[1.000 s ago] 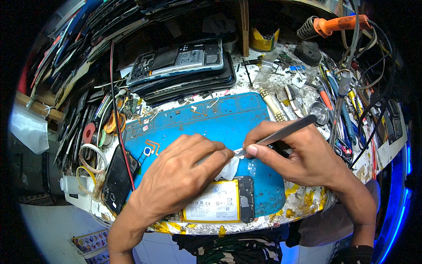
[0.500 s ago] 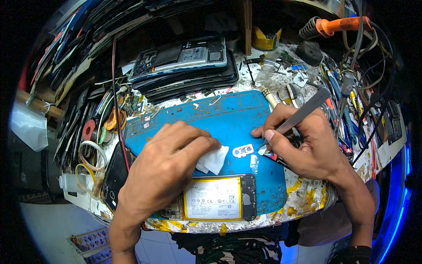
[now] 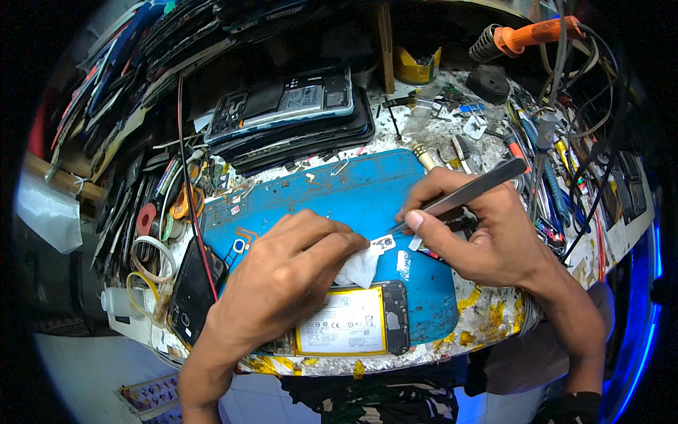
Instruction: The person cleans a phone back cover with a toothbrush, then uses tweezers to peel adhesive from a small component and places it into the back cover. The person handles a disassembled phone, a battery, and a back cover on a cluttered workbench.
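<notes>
Nearest the body, at six o'clock on the cluttered bench [image 3: 487,311], lay the opened phone with its battery [image 3: 344,329] face up, unmoved over the last second. Just above it the left hand [image 3: 282,283] lay knuckles up on the blue work mat [image 3: 353,191], fingertips clenched on a folded white wipe [image 3: 360,267]; a second earlier that hand had covered the wipe more fully, and it had since drawn back a little toward seven o'clock. At three o'clock from the wipe sat the small white camera-lens bracket [image 3: 383,243], just beside the cloth on the mat. The right hand [image 3: 480,233] gripped metal tweezers [image 3: 462,194]; half a second earlier their tips had been lifted clear toward two o'clock, and now they had come down to meet the bracket's edge. By my reading, that meant the wiping had paused and the bracket was about to be picked up or steadied rather than cleaned. Farther off, at eleven o'clock, a stack of opened phone frames [image 3: 289,116] stood beyond the mat, and at one o'clock an orange-handled soldering iron [image 3: 530,35] rested in its coil stand among cables and tools.
</notes>
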The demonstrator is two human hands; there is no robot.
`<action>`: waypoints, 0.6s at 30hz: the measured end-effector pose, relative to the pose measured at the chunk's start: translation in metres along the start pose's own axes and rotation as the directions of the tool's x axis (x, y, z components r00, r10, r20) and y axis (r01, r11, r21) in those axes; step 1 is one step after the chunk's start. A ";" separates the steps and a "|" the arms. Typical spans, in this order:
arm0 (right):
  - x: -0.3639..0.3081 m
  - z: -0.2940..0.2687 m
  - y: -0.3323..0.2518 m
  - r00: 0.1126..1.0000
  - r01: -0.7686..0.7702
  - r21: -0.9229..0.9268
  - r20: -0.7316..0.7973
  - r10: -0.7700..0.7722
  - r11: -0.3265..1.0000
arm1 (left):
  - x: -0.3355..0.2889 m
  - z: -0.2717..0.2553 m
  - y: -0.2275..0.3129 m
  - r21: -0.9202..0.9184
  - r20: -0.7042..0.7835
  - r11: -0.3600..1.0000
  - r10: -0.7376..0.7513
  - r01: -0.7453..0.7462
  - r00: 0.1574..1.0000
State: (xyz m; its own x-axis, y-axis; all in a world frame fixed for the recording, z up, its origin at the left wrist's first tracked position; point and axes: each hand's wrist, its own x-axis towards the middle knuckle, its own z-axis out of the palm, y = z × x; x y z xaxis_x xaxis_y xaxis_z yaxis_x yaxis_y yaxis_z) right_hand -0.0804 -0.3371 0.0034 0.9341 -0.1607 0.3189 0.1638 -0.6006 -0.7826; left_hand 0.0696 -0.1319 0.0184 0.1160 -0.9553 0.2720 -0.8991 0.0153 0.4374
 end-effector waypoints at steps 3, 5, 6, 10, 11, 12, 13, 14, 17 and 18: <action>0.001 0.002 0.001 0.999 0.049 0.045 -0.015 -0.048 0.998 | 0.002 0.006 0.000 -0.008 -0.023 1.000 0.015 -0.015 1.000; 0.001 0.001 0.001 0.999 -0.034 0.048 0.035 0.032 0.998 | 0.003 0.009 0.000 0.006 -0.036 1.000 0.024 -0.024 0.999; 0.000 0.000 0.000 0.996 -0.074 0.047 0.060 0.072 0.996 | 0.003 0.010 -0.001 0.019 -0.041 0.999 0.031 -0.030 0.999; 0.000 -0.003 -0.002 0.994 -0.073 0.019 0.088 0.071 0.997 | 0.002 0.014 -0.004 0.048 -0.031 0.997 0.067 -0.066 0.997; 0.000 -0.003 -0.003 0.992 -0.084 0.019 0.092 0.082 0.996 | 0.001 0.014 -0.005 0.066 -0.028 0.995 0.075 -0.073 0.997; 0.000 -0.003 -0.003 0.993 -0.075 0.017 0.092 0.073 0.997 | 0.001 0.015 -0.005 0.077 -0.025 0.994 0.082 -0.079 0.996; 0.000 -0.003 -0.004 0.991 -0.097 0.023 0.098 0.094 0.995 | 0.001 0.015 -0.006 0.083 -0.025 0.993 0.088 -0.085 0.996; 0.000 -0.002 -0.003 0.991 -0.097 0.028 0.100 0.094 0.995 | 0.000 0.016 -0.007 0.101 -0.020 0.990 0.103 -0.100 0.995; 0.001 0.001 -0.001 0.997 -0.026 0.014 0.076 0.025 1.000 | -0.001 0.016 -0.007 0.132 -0.012 0.983 0.130 -0.127 0.991; 0.001 0.002 0.000 0.998 -0.001 0.001 0.068 0.001 1.000 | -0.001 0.016 -0.007 0.138 -0.008 0.982 0.130 -0.128 0.991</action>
State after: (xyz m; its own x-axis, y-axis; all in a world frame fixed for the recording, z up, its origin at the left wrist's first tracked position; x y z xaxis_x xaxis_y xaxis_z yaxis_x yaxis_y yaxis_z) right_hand -0.0792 -0.3359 0.0029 0.9537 -0.1076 0.2809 0.1631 -0.5997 -0.7834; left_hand 0.0688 -0.1359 0.0015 0.0014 -0.9428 0.3335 -0.9562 0.0964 0.2763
